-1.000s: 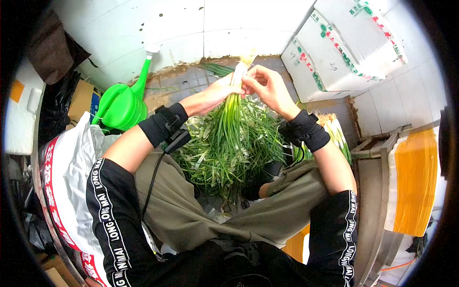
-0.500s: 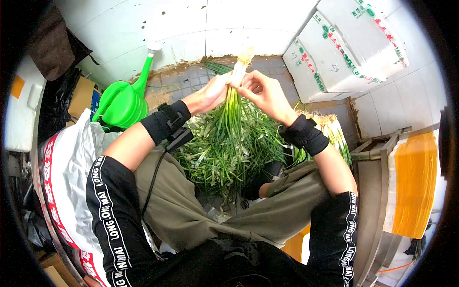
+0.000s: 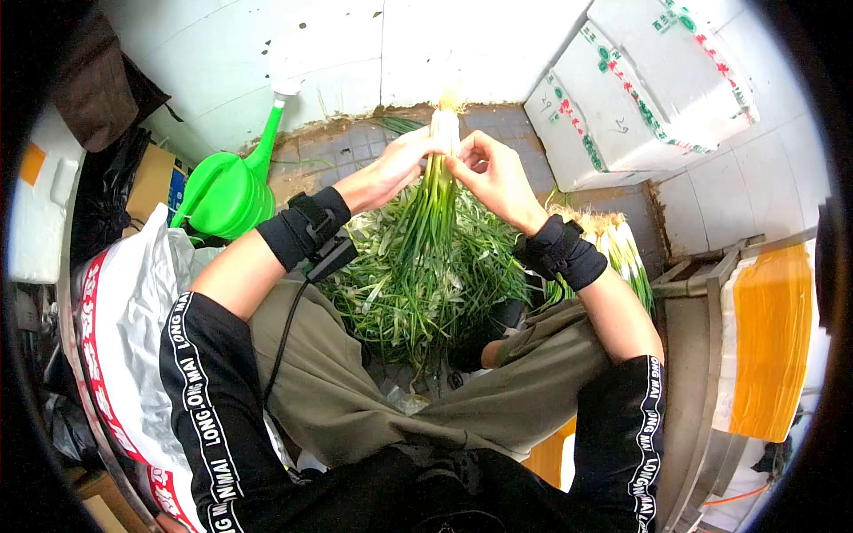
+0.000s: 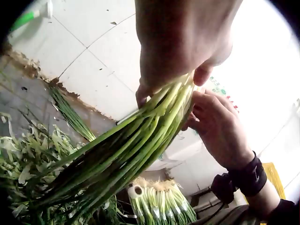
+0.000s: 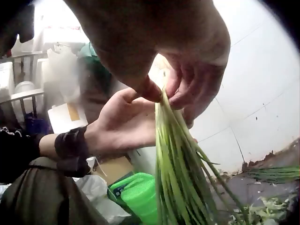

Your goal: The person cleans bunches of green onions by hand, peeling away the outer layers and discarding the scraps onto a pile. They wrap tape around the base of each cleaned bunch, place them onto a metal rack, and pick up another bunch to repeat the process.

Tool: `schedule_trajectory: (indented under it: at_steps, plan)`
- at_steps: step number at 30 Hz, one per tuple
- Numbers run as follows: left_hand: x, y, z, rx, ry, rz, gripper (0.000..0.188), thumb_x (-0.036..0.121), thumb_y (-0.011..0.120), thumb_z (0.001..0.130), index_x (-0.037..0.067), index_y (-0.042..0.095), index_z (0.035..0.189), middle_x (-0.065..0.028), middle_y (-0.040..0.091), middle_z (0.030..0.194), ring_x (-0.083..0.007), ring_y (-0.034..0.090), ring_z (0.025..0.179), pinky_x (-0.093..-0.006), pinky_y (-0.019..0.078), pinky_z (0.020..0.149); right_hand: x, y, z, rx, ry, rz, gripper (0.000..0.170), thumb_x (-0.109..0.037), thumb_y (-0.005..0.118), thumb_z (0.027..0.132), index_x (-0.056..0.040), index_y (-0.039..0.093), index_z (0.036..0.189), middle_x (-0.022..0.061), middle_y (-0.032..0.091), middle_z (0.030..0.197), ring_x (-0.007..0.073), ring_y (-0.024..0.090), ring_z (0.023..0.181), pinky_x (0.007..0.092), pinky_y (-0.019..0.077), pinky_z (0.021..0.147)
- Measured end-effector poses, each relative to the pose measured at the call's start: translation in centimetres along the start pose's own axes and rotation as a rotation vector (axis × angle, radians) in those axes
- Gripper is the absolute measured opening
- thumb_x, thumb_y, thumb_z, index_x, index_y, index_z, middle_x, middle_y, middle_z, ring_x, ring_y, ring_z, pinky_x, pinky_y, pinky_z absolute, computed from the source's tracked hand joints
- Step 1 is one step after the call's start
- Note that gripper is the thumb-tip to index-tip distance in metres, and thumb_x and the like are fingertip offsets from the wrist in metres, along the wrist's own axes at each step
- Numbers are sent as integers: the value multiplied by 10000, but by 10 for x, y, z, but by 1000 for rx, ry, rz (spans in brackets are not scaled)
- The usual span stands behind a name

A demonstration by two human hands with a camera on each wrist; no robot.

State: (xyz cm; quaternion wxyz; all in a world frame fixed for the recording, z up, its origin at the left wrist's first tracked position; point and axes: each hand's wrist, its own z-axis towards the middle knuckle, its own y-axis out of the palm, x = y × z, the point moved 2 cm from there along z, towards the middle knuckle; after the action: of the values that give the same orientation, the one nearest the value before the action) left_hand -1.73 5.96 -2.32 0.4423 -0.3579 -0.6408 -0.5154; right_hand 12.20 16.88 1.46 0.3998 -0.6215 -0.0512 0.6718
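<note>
Now the long bunch of spring onions, white-stemmed with slender green leaves (image 3: 434, 209), stands more upright than half a second ago, its pale root end having swung a little towards the person's left. The bare right hand (image 3: 499, 179) sits lower along the bunch than a second ago, near where white turns to green. Its thumb and forefinger are pinched together on the stems, as the right wrist view shows, while the bare left hand (image 3: 395, 173) is clamped round the white part, fingers to one side and thumb to the other.

The bunch is held in the air between the two hands, its leaves hanging over a loose, tangled heap of green and pale leaves (image 3: 382, 302) on the grey tiled floor (image 3: 342, 142). I judge this a small regrip rather than a new stage — both hands remain busy with one bunch, which is well apart from the neat, white-rooted onion bundles (image 3: 622, 244) on the person's right.
</note>
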Motion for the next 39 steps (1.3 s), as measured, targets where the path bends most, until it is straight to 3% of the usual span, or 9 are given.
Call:
schedule_trajectory:
  at_steps: [2, 5, 8, 15, 22, 28, 33, 35, 39]
  plan:
    - [7, 5, -6, 35, 8, 7, 488, 210, 545, 963, 18, 443, 1399, -69, 553, 1316, -149, 509, 1237, -340, 379, 1078, 5, -1, 2, -28, 27, -41, 217, -177, 711, 888, 13, 623, 948, 47, 650, 743, 90, 588, 661, 252, 509, 648]
    - [9, 5, -7, 89, 19, 45, 436, 208, 541, 967, 25, 482, 1359, -54, 573, 1270, -136, 533, 1189, -339, 412, 1037, 12, -4, 4, -47, -40, 106, 210, -164, 684, 912, 6, 613, 1014, 14, 635, 777, 79, 561, 651, 238, 487, 627]
    - [10, 3, -7, 104, 19, 105, 391, 207, 530, 970, 27, 510, 1317, -51, 583, 1232, -131, 550, 1152, -339, 431, 1009, 9, -8, 4, -171, 68, 371, 194, -169, 626, 971, -20, 615, 1095, -9, 636, 820, 49, 567, 676, 218, 485, 622]
    - [12, 5, -8, -7, 12, 110, 305, 200, 514, 964, 37, 548, 1220, -58, 630, 1091, -132, 595, 1050, -318, 461, 955, 8, -15, 6, -321, 162, 619, 191, -200, 596, 996, -34, 631, 1081, 24, 667, 895, 85, 617, 767, 250, 547, 645]
    - [12, 7, -8, -45, 20, 61, 288, 185, 502, 948, 34, 567, 1184, -62, 633, 1063, -138, 599, 1020, -315, 471, 941, 11, -17, 7, -310, 127, 611, 155, -168, 600, 990, -19, 641, 1001, 45, 675, 921, 98, 636, 814, 257, 551, 621]
    - [0, 2, -5, -28, 0, 76, 303, 183, 504, 932, 21, 569, 1180, -34, 589, 981, -125, 569, 939, -306, 465, 879, -3, -19, 3, -74, -171, -82, 150, -156, 670, 913, -9, 649, 933, 74, 681, 756, 110, 637, 670, 263, 498, 566]
    - [0, 7, -5, 11, 29, 61, 398, 208, 492, 932, -4, 536, 1265, -19, 572, 952, -119, 555, 914, -297, 453, 863, -3, -29, 11, 173, -176, 36, 133, -138, 656, 915, -11, 671, 951, 64, 691, 773, 98, 627, 668, 256, 510, 603]
    - [-1, 7, -3, -23, 3, 38, 408, 219, 491, 933, -2, 532, 1274, -18, 574, 950, -121, 558, 911, -296, 454, 861, -1, -37, 13, 206, -135, -26, 145, -131, 615, 973, 7, 648, 1002, 23, 668, 855, 60, 621, 763, 220, 540, 632]
    - [3, 11, -6, -32, -67, -29, 422, 248, 504, 931, 6, 534, 1276, -25, 589, 964, -125, 569, 917, -297, 455, 859, -3, -33, 8, 139, -140, -83, 186, -143, 642, 952, 1, 631, 1068, 54, 682, 880, 92, 642, 773, 254, 537, 685]
